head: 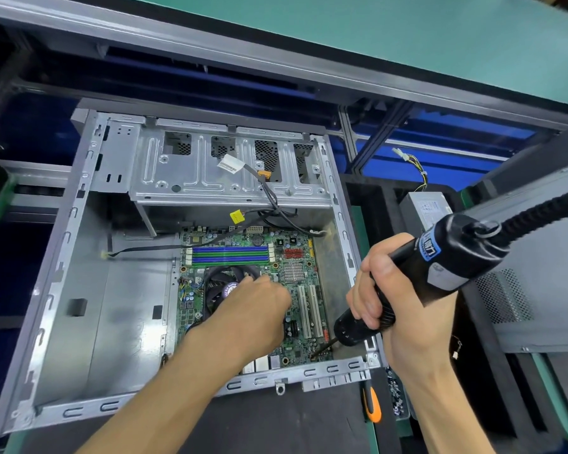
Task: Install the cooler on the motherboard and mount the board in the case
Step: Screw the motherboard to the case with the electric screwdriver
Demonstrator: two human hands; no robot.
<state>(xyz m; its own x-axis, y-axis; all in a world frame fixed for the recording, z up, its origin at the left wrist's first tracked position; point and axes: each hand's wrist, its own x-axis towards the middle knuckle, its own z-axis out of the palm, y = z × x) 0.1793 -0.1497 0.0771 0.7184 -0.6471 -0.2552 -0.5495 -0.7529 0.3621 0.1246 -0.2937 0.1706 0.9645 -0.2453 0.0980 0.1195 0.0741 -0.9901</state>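
The green motherboard (295, 267) lies flat inside the open metal case (79, 290), toward its right side. A black round cooler (223, 283) sits on the board, partly hidden by my left hand (259, 299), which rests on it and the board with fingers extended. My right hand (384, 290) grips a black electric screwdriver (440, 257) with a coiled cable. Its bit (322, 350) touches the board's near right corner.
A drive cage (230, 165) with loose cables and a yellow connector (236, 217) spans the case's far side. A power supply (423, 208) stands to the right, beside a grey side panel (538, 273). An orange-handled screwdriver (373, 404) and a tray of screws (397, 398) lie near the case's front right.
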